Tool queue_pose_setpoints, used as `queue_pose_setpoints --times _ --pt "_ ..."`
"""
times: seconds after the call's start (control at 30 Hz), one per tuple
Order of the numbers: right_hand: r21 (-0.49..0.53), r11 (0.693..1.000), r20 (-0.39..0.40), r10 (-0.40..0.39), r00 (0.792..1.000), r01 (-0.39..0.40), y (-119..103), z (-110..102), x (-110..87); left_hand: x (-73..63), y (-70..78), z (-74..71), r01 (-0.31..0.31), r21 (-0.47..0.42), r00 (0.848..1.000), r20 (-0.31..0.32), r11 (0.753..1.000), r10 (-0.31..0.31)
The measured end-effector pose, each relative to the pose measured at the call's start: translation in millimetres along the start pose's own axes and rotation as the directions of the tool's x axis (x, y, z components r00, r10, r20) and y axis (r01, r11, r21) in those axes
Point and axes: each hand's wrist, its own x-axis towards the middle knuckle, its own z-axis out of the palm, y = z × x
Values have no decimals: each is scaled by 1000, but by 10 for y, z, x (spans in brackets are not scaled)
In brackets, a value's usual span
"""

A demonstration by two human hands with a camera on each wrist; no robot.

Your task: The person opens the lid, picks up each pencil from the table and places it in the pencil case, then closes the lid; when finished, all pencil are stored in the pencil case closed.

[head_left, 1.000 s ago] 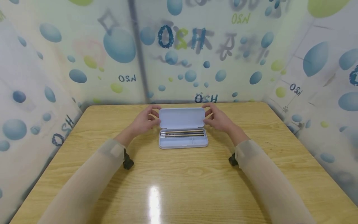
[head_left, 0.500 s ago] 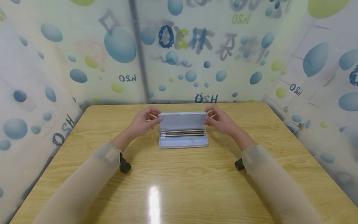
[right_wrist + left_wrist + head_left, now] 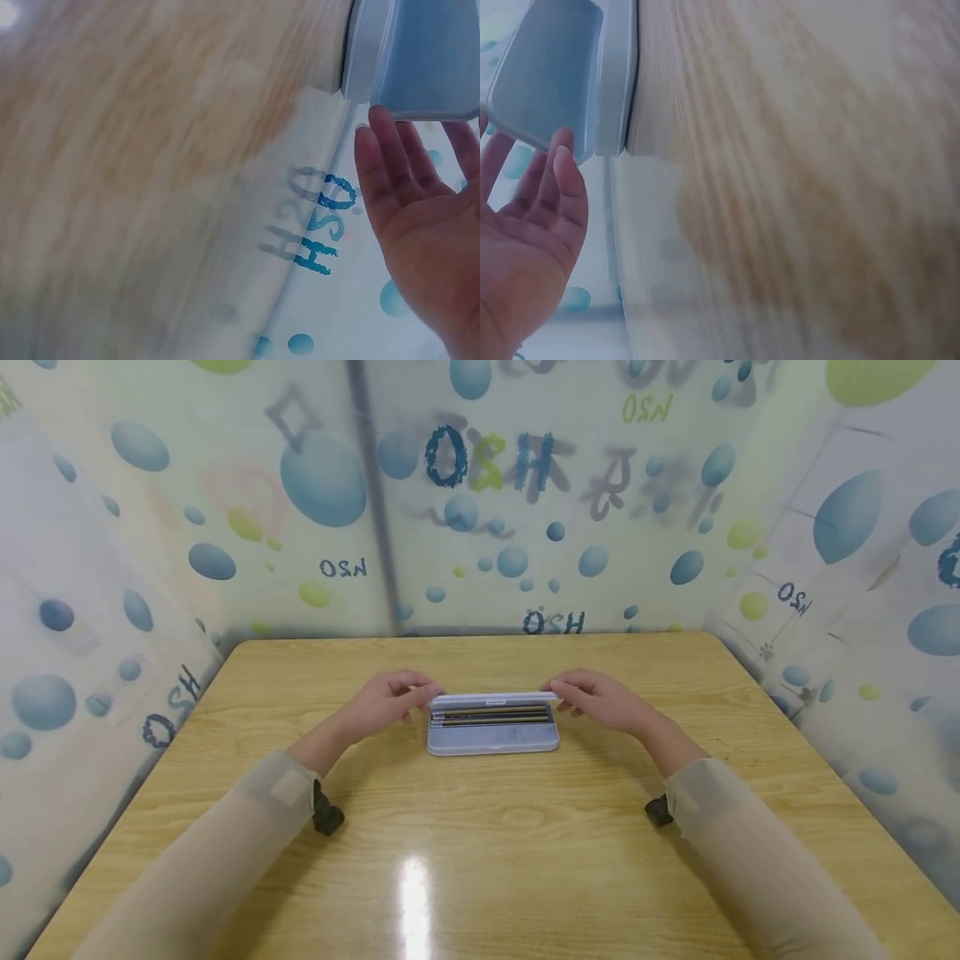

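A pale blue-white pencil case [image 3: 487, 742] sits on the table, its hinged lid [image 3: 495, 698] tilted forward over the back half of the tray. Several pencils [image 3: 491, 718] lie side by side in the long rear compartment. My left hand [image 3: 386, 703] pinches the lid's left end, thumb in front and fingers behind; the left wrist view shows fingertips [image 3: 564, 142] at the lid's corner. At the opposite end, my right hand [image 3: 600, 697] pinches the lid the same way. In the right wrist view its fingers [image 3: 386, 142] reach up to the lid's edge.
The wooden table [image 3: 517, 843] runs back to a patterned curtain wall [image 3: 480, 552], with more patterned walls at both sides. Dark wrist cameras [image 3: 327, 814] hang below the sleeves.
Both hands have swung the lid from standing upright and open to leaning well forward and down over the tray. The hands came lower and nearer; the tray stayed in place.
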Motion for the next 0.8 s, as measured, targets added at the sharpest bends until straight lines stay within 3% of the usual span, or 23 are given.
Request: queue_pose_setpoints --times 0.13,0.3,0.43,0.6,0.8 --pt "-23 1000 64 8 998 -6 6 -2 -32 -29 -11 5 4 50 999 49 999 -6" --pt "-127 991 120 66 991 -50 4 0 -54 -24 -44 16 -20 159 993 115 987 1" --pt "-181 979 151 122 981 -94 -3 28 -68 -17 -78 29 3 252 985 165 968 -47" --pt "-208 972 161 142 977 -107 -8 73 -52 -27 -109 50 30 258 976 201 966 -84" --pt "-218 969 152 151 977 -116 -26 81 -50 -23 -111 68 31 234 973 213 972 -82"
